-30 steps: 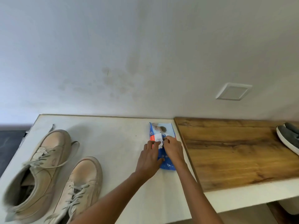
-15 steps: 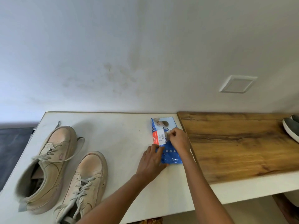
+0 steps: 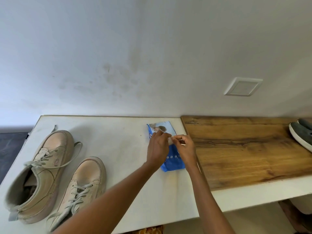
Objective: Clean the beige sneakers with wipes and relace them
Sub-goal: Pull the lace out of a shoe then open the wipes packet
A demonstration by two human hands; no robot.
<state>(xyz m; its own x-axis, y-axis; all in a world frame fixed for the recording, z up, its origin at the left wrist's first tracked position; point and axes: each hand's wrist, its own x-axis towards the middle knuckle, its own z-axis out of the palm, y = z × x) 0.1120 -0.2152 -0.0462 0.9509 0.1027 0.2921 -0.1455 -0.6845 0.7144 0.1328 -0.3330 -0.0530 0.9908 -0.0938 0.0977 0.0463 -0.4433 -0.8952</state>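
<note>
1. Step: I am drawing a wipe; both hands meet over wipes pack (image 3: 172,159) on white table (image 3: 118,141).
2. Left hand (image 3: 157,149) and right hand (image 3: 185,149) pinch something white, probably a wipe.
3. Sneakers (image 3: 55,174) wait, laced, well left; next, pull free.

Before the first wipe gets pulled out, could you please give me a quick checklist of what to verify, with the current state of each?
1. Wipes pack lies flat on the white table: ok.
2. Left hand steadies the pack: ok.
3. Right hand fingers pinch something pale at the pack's opening: ok.
4. Whether that is the seal flap or a wipe: cannot tell.
5. Both beige sneakers within reach on the table: ok.
6. Laces removed for cleaning: not ok, both are laced.
</note>
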